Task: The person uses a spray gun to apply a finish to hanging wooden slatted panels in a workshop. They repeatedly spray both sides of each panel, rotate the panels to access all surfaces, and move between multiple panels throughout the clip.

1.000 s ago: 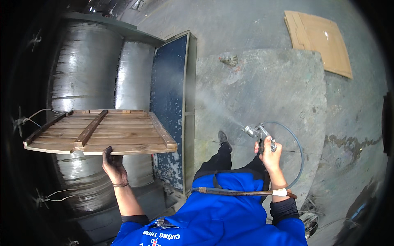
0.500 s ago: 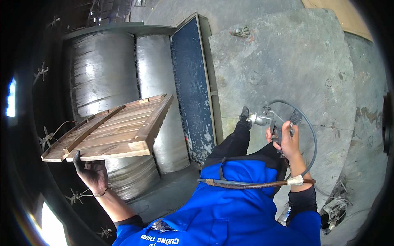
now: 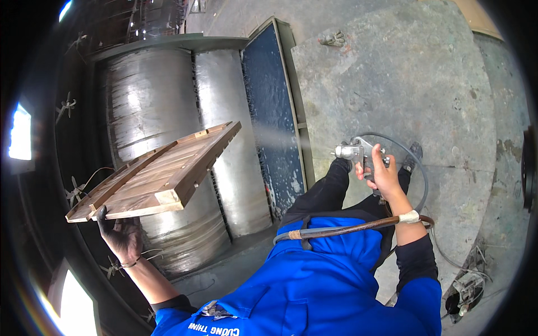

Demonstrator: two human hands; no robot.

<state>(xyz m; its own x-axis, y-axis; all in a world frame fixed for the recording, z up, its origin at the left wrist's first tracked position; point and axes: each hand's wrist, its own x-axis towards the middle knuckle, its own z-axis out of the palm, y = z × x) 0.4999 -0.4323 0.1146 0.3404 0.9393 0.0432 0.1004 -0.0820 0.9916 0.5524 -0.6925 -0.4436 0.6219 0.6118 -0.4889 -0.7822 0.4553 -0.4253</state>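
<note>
My left hand (image 3: 122, 234) props up a slatted wooden panel (image 3: 154, 173) from below, holding it tilted in front of the grey curved spray-booth wall. My right hand (image 3: 381, 173) grips a metal spray gun (image 3: 354, 152) pointed left; a thin mist of spray (image 3: 280, 134) leaves its nozzle toward the panel. A brown hose (image 3: 347, 228) runs from my right wrist across my blue jacket.
A dark blue wet panel (image 3: 272, 112) stands upright between the booth wall (image 3: 151, 106) and the stained concrete floor (image 3: 403, 73). A grey hose loops (image 3: 420, 173) beside my feet. A glove (image 3: 334, 39) lies on the floor far ahead. Small machine parts (image 3: 465, 288) sit at lower right.
The wooden panel has swung from nearly level to tilted with its far end up. My head has turned left, so the booth wall fills more of the view. The spray gun stays aimed left.
</note>
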